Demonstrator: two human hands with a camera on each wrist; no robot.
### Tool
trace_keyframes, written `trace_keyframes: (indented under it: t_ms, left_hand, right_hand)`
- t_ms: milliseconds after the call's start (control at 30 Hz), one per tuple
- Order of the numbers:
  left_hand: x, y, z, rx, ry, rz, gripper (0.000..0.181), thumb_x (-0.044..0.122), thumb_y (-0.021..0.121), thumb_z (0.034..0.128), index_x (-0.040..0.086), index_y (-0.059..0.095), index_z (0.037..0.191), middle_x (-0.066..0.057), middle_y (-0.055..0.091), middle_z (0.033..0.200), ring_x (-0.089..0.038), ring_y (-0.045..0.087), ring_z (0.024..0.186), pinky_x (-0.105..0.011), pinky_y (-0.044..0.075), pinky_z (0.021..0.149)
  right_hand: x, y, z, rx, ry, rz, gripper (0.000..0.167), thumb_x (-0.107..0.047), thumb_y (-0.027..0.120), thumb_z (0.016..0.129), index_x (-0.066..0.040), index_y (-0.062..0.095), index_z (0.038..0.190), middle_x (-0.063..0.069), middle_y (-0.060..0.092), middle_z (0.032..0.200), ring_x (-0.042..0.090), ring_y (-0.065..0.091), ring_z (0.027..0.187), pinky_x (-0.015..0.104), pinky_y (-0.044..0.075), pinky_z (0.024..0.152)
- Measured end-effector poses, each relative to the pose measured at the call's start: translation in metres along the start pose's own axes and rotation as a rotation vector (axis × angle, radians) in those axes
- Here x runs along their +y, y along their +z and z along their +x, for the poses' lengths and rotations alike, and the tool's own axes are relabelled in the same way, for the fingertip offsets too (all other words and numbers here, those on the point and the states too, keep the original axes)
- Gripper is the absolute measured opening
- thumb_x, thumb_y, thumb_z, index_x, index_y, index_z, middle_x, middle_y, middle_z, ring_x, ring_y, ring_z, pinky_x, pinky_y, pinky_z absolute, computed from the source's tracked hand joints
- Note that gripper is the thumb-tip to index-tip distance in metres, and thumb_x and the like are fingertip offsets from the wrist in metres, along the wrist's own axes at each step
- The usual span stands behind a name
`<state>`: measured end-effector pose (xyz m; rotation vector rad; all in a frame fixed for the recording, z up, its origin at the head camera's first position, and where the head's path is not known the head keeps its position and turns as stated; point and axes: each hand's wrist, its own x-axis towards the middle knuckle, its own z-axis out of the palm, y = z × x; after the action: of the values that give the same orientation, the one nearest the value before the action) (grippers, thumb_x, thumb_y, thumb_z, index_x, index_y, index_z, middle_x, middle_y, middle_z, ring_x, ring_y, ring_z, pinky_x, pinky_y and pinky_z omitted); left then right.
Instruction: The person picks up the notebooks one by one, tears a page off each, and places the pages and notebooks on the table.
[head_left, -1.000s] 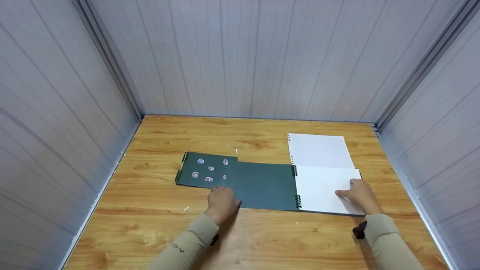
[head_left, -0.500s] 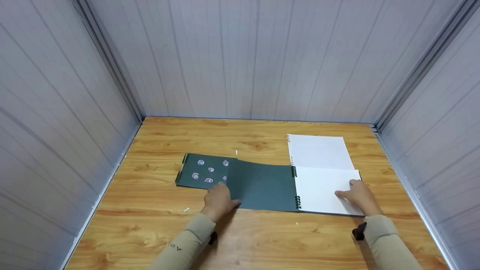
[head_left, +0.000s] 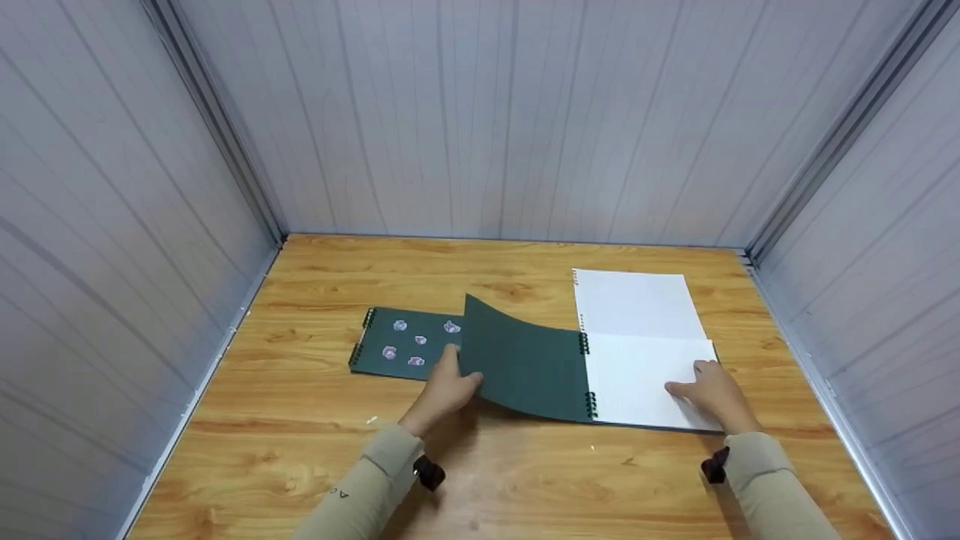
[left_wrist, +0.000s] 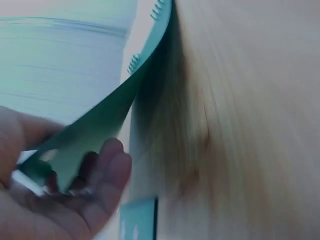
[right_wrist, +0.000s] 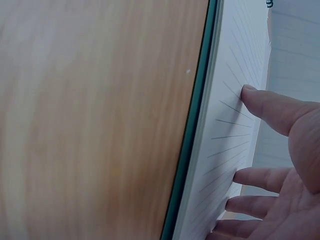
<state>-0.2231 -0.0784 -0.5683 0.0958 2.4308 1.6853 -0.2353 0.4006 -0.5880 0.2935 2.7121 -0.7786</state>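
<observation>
A spiral notebook lies spread on the table, its dark green cover (head_left: 532, 367) to the left and lined white pages (head_left: 645, 382) to the right. My left hand (head_left: 444, 388) holds the cover's left edge between thumb and fingers; that edge is raised and the cover bends upward, as the left wrist view also shows for the cover (left_wrist: 107, 112) and hand (left_wrist: 75, 185). My right hand (head_left: 716, 394) rests on the right part of the page, fingertips touching the lined paper (right_wrist: 220, 145) in the right wrist view, where the hand (right_wrist: 285, 165) is spread.
A smaller green spiral notebook (head_left: 409, 341) with several flower shapes lies to the left, partly behind the raised cover. A loose white sheet (head_left: 637, 300) lies behind the open pages. Small white scraps dot the wooden table (head_left: 300, 450). Pale panels (head_left: 472, 120) enclose the table.
The green cover's left edge has come up off the smaller notebook, held by my left hand, which has turned. My right hand stays on the page.
</observation>
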Motion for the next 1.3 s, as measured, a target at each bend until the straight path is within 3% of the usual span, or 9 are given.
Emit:
trace_keyframes:
  t_ms: [133,300,367,567,700,800,900,1067,1300]
  left_hand:
    - [0.002,0.014,-0.003,0.049,0.147,-0.261,0.048,0.004,0.056,0.1035,-0.001,0.046,0.15,-0.023,0.056,0.149,-0.039,0.056,0.138,-0.059,0.047,0.119]
    - [0.008,0.031,-0.005,0.071,0.272,-0.415,0.058,0.001,0.058,0.101,-0.004,0.044,0.157,-0.026,0.056,0.152,-0.039,0.057,0.138,-0.052,0.05,0.118]
    - [0.011,0.038,-0.003,0.05,0.261,-0.459,0.062,0.0,0.06,0.1001,-0.007,0.04,0.158,-0.028,0.054,0.154,-0.04,0.056,0.143,-0.051,0.047,0.121]
    - [0.022,0.067,0.0,-0.009,0.12,-0.563,0.068,0.002,0.066,0.0953,-0.009,0.036,0.154,-0.029,0.053,0.155,-0.036,0.053,0.146,-0.044,0.044,0.124]
    - [0.027,0.085,0.002,-0.074,0.098,-0.57,0.082,0.001,0.067,0.0945,-0.004,0.022,0.163,-0.03,0.041,0.163,-0.042,0.045,0.153,-0.049,0.042,0.126]
    - [0.027,0.097,0.005,-0.091,0.104,-0.513,0.084,0.006,0.07,0.0939,-0.001,0.025,0.164,-0.027,0.042,0.165,-0.042,0.045,0.155,-0.052,0.04,0.128]
    - [0.026,0.108,0.008,-0.117,0.154,-0.45,0.081,0.007,0.071,0.0941,-0.001,0.031,0.164,-0.026,0.047,0.163,-0.041,0.048,0.153,-0.053,0.04,0.127]
    - [0.029,0.122,0.014,-0.209,0.286,-0.364,0.071,0.003,0.068,0.0971,-0.002,0.04,0.163,-0.024,0.055,0.157,-0.047,0.055,0.145,-0.048,0.053,0.117]
    - [0.044,0.14,0.02,-0.241,0.334,-0.219,0.05,0.014,0.063,0.1076,-0.003,0.054,0.154,-0.025,0.062,0.15,-0.04,0.062,0.138,-0.035,0.059,0.106]
  right_hand:
    - [-0.001,0.002,-0.001,0.006,-0.013,-0.009,0.095,-0.042,0.072,0.102,0.025,0.03,0.156,0.049,0.028,0.163,0.065,0.028,0.153,0.072,0.029,0.126]
    - [-0.002,0.004,-0.002,0.025,-0.054,-0.034,0.094,-0.042,0.072,0.103,0.027,0.033,0.153,0.051,0.031,0.16,0.067,0.031,0.151,0.072,0.033,0.124]
    - [-0.003,0.005,-0.003,0.033,-0.067,-0.042,0.093,-0.041,0.072,0.102,0.027,0.034,0.153,0.051,0.033,0.159,0.067,0.033,0.15,0.072,0.034,0.123]
    - [-0.003,0.008,-0.001,0.042,-0.092,-0.088,0.094,-0.044,0.071,0.102,0.027,0.036,0.152,0.051,0.034,0.158,0.068,0.034,0.148,0.072,0.034,0.123]
    - [-0.008,0.011,-0.002,0.037,-0.093,-0.086,0.094,-0.045,0.07,0.103,0.026,0.034,0.154,0.05,0.032,0.16,0.067,0.032,0.15,0.072,0.032,0.124]
    - [-0.01,0.014,-0.002,0.042,-0.097,-0.079,0.093,-0.044,0.071,0.103,0.025,0.035,0.154,0.05,0.033,0.16,0.067,0.033,0.15,0.072,0.032,0.124]
    - [-0.011,0.016,-0.001,0.047,-0.102,-0.082,0.09,-0.042,0.071,0.103,0.025,0.036,0.154,0.05,0.034,0.16,0.067,0.032,0.15,0.072,0.032,0.124]
    - [-0.011,0.014,-0.001,0.055,-0.089,-0.047,0.083,-0.039,0.066,0.106,0.024,0.039,0.153,0.049,0.038,0.158,0.065,0.036,0.149,0.071,0.035,0.123]
    - [-0.024,-0.005,-0.009,0.151,-0.07,0.114,0.076,-0.042,0.056,0.112,0.018,0.041,0.156,0.043,0.04,0.161,0.061,0.038,0.15,0.07,0.038,0.122]
